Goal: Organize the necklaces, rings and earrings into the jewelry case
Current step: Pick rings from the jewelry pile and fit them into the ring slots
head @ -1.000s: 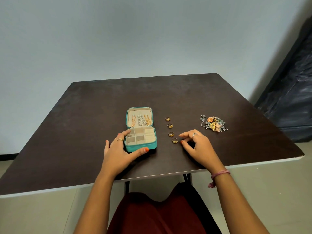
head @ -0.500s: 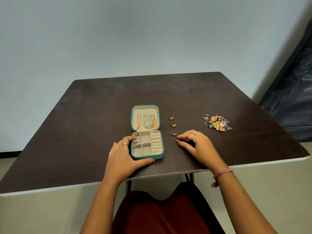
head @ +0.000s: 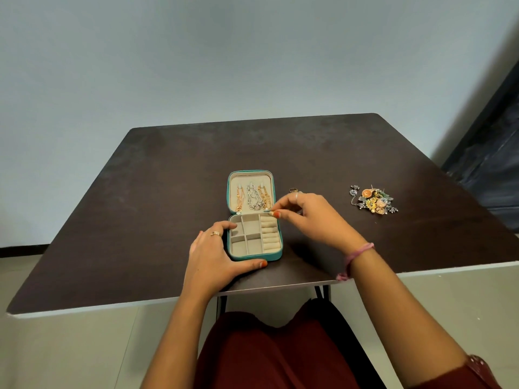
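Note:
The teal jewelry case (head: 254, 258) lies open near the table's front edge. Three necklaces (head: 254, 199) hang inside its raised lid. My left hand (head: 216, 256) grips the case, with the thumb along its front wall and the index finger on its left rim. My right hand (head: 306, 217) pinches a small gold ring (head: 271, 213) between thumb and forefinger, right above the far end of the ring rolls (head: 270, 234). Another gold ring (head: 293, 190) lies on the table just behind that hand. Any other rings are hidden under it. A pile of colourful earrings (head: 373, 202) sits to the right.
The dark square table (head: 140, 220) has a pale front edge close to my lap. A dark covered object (head: 494, 153) stands against the wall at the far right. The case's square compartments (head: 247, 234) hold nothing.
My right hand has lifted a ring from the row on the table and carried it left, over the case's ring rolls. My left hand still holds the case.

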{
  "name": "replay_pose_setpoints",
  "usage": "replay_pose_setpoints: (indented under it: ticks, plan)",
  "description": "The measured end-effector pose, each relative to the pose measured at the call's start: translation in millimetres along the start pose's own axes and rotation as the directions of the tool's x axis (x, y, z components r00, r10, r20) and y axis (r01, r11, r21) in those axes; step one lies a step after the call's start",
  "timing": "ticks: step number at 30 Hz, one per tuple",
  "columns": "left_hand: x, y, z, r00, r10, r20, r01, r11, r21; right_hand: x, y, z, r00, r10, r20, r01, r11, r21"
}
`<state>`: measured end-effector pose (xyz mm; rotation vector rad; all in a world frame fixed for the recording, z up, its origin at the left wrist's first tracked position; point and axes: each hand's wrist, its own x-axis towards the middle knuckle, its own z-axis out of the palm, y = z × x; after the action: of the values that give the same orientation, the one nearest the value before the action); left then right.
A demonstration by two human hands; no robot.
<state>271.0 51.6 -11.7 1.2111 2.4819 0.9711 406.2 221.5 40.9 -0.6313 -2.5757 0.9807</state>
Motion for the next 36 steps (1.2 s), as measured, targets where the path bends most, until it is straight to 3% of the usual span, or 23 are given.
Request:
replay_pose_setpoints:
  ticks: [5,14,19,25,28,31,36]
  plan:
    - [-0.1,-1.1,0.6,1.0,0.015,0.001,-0.015,1.0,0.006,23.2,-8.6,7.0,0.975,0.106,0.197,-0.053,0.966,-0.253]
    - [1.1,-1.8,1.4,1.0,0.018,0.001,-0.018,1.0,0.008,40.3,-20.5,2.8,0.958,0.211,0.195,-0.1,0.882,-0.461]
    - [0.4,-2.1,1.2,1.0,0.028,-0.005,-0.028,1.0,0.004,47.8,-21.8,8.4,0.954,0.254,0.158,-0.159,0.877,-0.453]
    - [0.5,-2.6,1.9,1.0,0.027,-0.004,-0.027,1.0,-0.003,42.7,-11.6,8.4,0.965,0.229,0.127,-0.206,0.963,-0.176]
    - [0.7,-3.3,2.3,1.0,0.019,-0.002,-0.019,1.0,-0.007,37.1,-0.3,-7.8,0.979,0.206,0.001,-0.205,0.975,-0.082]
    - [0.9,-3.0,1.8,1.0,0.008,-0.003,-0.008,1.0,-0.013,29.7,16.4,-24.1,0.971,0.221,-0.093,-0.231,0.966,-0.117]
    - [1.3,-3.2,1.8,1.0,0.008,-0.003,-0.008,1.0,-0.01,14.5,35.5,-32.6,0.961,0.257,0.099,-0.224,0.939,-0.262]
